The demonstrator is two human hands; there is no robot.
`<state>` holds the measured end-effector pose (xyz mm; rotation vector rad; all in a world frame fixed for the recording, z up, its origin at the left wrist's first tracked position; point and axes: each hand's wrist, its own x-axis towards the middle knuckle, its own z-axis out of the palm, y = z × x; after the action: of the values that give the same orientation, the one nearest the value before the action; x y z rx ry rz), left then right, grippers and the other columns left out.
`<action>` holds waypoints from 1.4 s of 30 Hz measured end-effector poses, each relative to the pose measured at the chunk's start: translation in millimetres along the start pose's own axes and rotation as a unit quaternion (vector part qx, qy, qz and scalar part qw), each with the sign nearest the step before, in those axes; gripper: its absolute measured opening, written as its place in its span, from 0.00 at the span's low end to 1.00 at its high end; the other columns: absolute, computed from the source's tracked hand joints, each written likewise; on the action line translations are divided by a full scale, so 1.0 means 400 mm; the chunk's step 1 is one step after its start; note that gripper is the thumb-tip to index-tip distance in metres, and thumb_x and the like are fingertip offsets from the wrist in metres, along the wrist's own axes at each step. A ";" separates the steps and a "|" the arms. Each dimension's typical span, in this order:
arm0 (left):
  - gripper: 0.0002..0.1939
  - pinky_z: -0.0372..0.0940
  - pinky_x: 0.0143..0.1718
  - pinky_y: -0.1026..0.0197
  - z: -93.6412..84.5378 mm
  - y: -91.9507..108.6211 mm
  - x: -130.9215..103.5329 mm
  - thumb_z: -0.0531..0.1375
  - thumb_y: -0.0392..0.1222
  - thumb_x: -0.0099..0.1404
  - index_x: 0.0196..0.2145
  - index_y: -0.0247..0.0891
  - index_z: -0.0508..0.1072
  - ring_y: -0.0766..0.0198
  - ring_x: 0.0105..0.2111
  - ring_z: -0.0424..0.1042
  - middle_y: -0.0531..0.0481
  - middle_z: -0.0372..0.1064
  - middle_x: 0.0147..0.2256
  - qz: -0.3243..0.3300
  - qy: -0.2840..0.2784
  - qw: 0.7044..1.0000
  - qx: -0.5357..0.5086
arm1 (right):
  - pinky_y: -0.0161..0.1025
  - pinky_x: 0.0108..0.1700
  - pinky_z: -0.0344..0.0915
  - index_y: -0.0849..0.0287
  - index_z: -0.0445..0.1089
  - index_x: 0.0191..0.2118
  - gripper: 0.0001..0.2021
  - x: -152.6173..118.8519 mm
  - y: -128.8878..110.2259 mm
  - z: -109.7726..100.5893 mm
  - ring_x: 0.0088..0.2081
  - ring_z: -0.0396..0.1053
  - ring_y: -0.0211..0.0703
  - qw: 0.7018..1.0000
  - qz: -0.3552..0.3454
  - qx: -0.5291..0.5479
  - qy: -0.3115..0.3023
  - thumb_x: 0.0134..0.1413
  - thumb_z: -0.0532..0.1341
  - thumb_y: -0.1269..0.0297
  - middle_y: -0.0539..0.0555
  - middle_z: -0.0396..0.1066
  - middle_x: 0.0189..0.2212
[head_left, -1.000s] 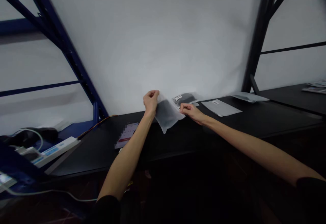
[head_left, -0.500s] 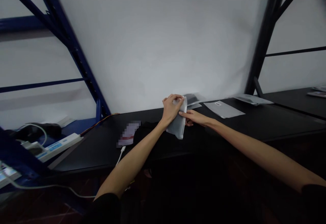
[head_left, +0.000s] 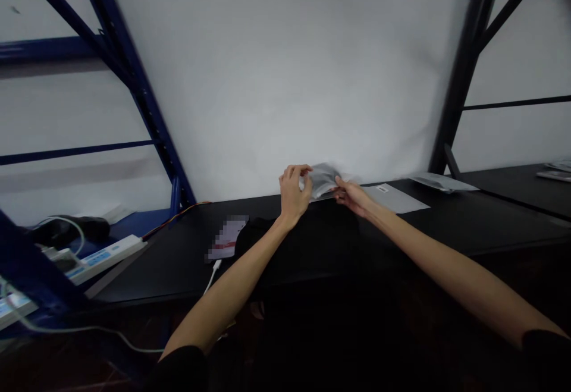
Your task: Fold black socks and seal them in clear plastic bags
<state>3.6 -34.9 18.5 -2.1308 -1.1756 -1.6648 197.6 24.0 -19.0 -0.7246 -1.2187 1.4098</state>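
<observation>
Above the back part of the black table, near the wall, a translucent grey plastic bag is between my two hands. My right hand pinches the bag's right edge between thumb and fingers. On the bag's left side is my left hand, its fingers curved and its thumb apart from them; the fingertips are at the bag's edge. A flat bag with a small white label lies just to the right of my right hand.
Farther right lies another clear bag. A phone-like object, blurred out, with a white cable sits at the left. A power strip rests beyond the left table edge. Blue posts and a dark post flank the wall.
The bag was upright and folded between my hands; now it is spread out flatter, farther back. My left hand's fingers have parted, and my right hand has moved to the right.
</observation>
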 end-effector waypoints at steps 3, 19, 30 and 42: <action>0.10 0.59 0.54 0.54 0.001 -0.011 -0.003 0.54 0.37 0.71 0.46 0.41 0.74 0.58 0.44 0.72 0.46 0.72 0.46 0.007 -0.106 0.993 0.049 | 0.32 0.26 0.67 0.58 0.69 0.34 0.10 0.075 -0.029 -0.038 0.27 0.70 0.35 0.999 0.005 0.019 0.048 0.68 0.61 0.60 0.56 0.79 0.40; 0.20 0.66 0.49 0.47 0.047 -0.075 -0.067 0.55 0.56 0.70 0.53 0.44 0.70 0.43 0.51 0.75 0.39 0.75 0.52 -0.097 -0.470 0.848 0.224 | 0.30 0.24 0.69 0.62 0.73 0.39 0.17 0.164 -0.027 -0.125 0.33 0.78 0.42 0.989 0.131 -0.027 0.070 0.69 0.59 0.52 0.64 0.79 0.36; 0.16 0.67 0.46 0.54 0.026 -0.110 -0.037 0.58 0.46 0.68 0.51 0.42 0.72 0.49 0.48 0.75 0.41 0.74 0.50 -0.143 -0.456 0.855 0.200 | 0.29 0.16 0.54 0.64 0.77 0.36 0.28 0.105 -0.051 -0.111 0.20 0.63 0.34 0.955 0.178 -0.198 -0.131 0.61 0.62 0.38 0.55 0.72 0.24; 0.18 0.66 0.45 0.60 -0.003 -0.286 -0.004 0.68 0.47 0.54 0.42 0.42 0.76 0.54 0.46 0.74 0.47 0.77 0.45 -0.202 -0.483 0.844 0.119 | 0.37 0.33 0.61 0.56 0.79 0.34 0.21 0.131 0.008 -0.121 0.31 0.67 0.43 0.802 -0.052 -0.546 -0.237 0.31 0.78 0.52 0.53 0.74 0.31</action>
<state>-74.9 39.8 -17.5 -2.7162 -2.0485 -0.3438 228.8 87.9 -25.9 -1.0532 -2.4896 0.6791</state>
